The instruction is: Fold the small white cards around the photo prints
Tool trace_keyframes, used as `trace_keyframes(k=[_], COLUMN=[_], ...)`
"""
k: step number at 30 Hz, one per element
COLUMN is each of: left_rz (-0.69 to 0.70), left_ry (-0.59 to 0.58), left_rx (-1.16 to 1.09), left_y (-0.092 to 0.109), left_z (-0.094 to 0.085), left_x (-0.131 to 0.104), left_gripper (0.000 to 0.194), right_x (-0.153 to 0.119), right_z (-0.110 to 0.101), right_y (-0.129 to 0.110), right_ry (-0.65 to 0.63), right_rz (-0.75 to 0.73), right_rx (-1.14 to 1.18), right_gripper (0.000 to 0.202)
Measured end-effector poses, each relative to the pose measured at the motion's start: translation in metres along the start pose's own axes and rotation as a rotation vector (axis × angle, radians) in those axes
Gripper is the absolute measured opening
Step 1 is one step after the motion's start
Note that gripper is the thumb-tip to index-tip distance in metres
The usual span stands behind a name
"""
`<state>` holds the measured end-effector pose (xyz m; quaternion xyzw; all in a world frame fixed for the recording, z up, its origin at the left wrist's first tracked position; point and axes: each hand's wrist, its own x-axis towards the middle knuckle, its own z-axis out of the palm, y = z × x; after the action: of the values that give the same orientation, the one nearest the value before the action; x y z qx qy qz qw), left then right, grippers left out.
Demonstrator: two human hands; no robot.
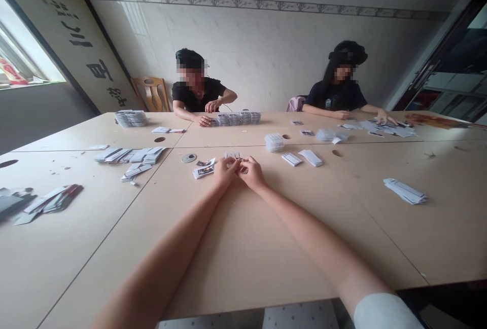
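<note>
Pale sleeve and bare forearms; hands meet mid-surface

Whitish sleeve on right arm, cut off by lower edge. Forearms reach forward, converging over a light wood-toned surface. Left hand and right hand curled inward, fingertips meeting; knuckles hide what lies between, so cannot tell whether either grips anything. Small pale rectangular card with dark marks directly beyond the fingertips, partly covered; contact unclear. Just beside left hand: white-edged cards with dark pictures. Beyond right hand, to the right: white dark-outlined card stack and fanned white stack, print too small to read. Grey-white papers at far left, blurred, cut by the frame. Dark-framed panel, left wall: black brushed characters, 川 and 百 legible.
</note>
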<state>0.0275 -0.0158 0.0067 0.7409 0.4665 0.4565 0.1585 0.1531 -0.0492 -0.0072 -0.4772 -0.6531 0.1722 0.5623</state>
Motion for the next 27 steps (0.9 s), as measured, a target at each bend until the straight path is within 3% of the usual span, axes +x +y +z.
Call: trace_keyframes(k=[6,12,17,27], left_rz=[-0.005,0.009,0.027,0.054], left_ry=[-0.026,-0.055,-0.100,-0.135], left_rx=[-0.034,-0.026,-0.016,-0.024], left_y=[-0.004,-0.006,-0.004,-0.002], left_z=[0.002,0.005,0.005,0.005], left_x=[0.002,0.002,0.001,0.000], left_gripper=[0.028,0.026,0.023,0.021], right_x=[0.000,0.004,0.007,0.007], right_z=[-0.002,-0.003,-0.007,-0.011], right_y=[0.000,0.009,0.008,0.009], right_ry=[0.062,0.134,0.121,0.163], right_rz=[0.050,0.266,0.414,0.453], right_rx=[0.094,0.356,0.509,0.680], right_gripper=[0.013,0.032,0.025,0.018])
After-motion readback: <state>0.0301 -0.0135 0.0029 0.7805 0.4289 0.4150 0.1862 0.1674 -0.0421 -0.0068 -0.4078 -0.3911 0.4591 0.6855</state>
